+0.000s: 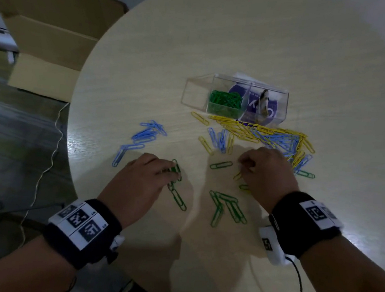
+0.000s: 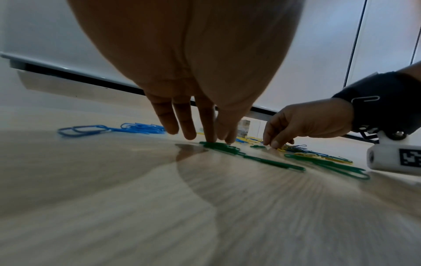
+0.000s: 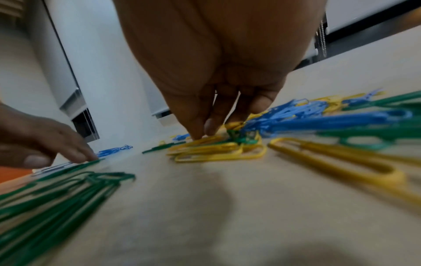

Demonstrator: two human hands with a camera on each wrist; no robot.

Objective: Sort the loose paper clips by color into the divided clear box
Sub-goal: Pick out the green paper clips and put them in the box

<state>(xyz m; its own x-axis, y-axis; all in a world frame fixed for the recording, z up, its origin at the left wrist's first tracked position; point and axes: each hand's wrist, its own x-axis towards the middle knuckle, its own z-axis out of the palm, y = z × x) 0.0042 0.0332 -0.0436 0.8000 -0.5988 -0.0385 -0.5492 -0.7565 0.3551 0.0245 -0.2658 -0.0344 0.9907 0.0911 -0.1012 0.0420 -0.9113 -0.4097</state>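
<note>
The clear divided box [image 1: 270,116] stands at mid-table with its lid swung open to the left. Its left compartment holds green clips [image 1: 224,101]. My left hand [image 1: 171,171] [image 2: 217,141] has straight fingers pressing down on loose green clips [image 1: 176,168] [image 2: 218,146] that lie flat on the table. My right hand [image 1: 244,166] [image 3: 202,134] pinches a yellow clip [image 1: 237,175] [image 3: 218,151] between thumb and forefinger at table level. More green clips [image 1: 228,206] lie between my wrists. A mixed yellow and blue pile [image 1: 277,138] lies in front of the box.
A group of blue clips [image 1: 149,133] lies left of centre. The round wooden table [image 1: 221,42] ends just left of it. Beyond that edge are cardboard boxes [image 1: 55,36] and a thin cable [image 1: 50,154]. A printed card [image 1: 262,103] shows through the box's right compartment.
</note>
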